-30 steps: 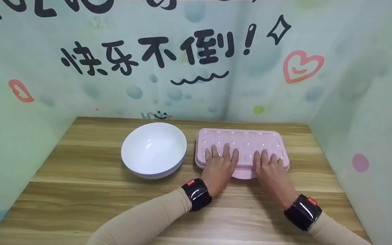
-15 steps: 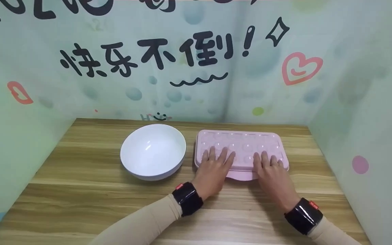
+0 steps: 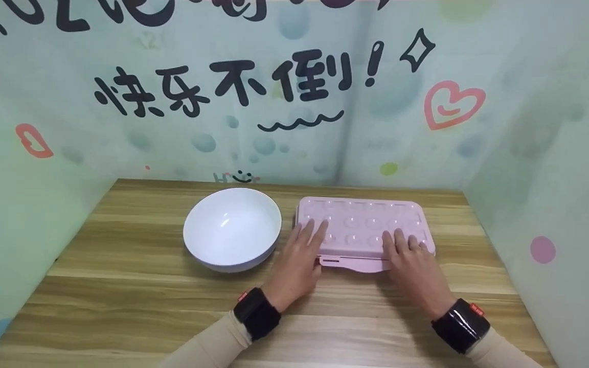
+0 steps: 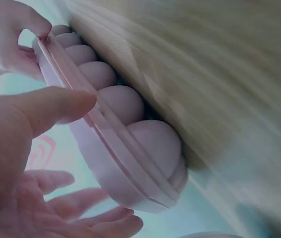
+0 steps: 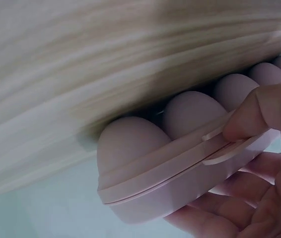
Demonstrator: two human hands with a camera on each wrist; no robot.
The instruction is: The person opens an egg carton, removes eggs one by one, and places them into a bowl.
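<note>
Prying at the pink egg box (image 3: 363,227), which sat on the counter (image 3: 120,286) right of the white bowl (image 3: 231,228): your right hand (image 3: 411,260) pinched the front latch tab, left hand (image 3: 299,255) lay flat, fingers straight. Best lift evenly, lid held level.

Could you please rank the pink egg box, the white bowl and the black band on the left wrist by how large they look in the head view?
1. Pink egg box, the widest, partly covered by both hands.
2. White bowl, somewhat smaller across.
3. Black band on the left wrist, clearly smallest, though it is nearest the camera.
</note>
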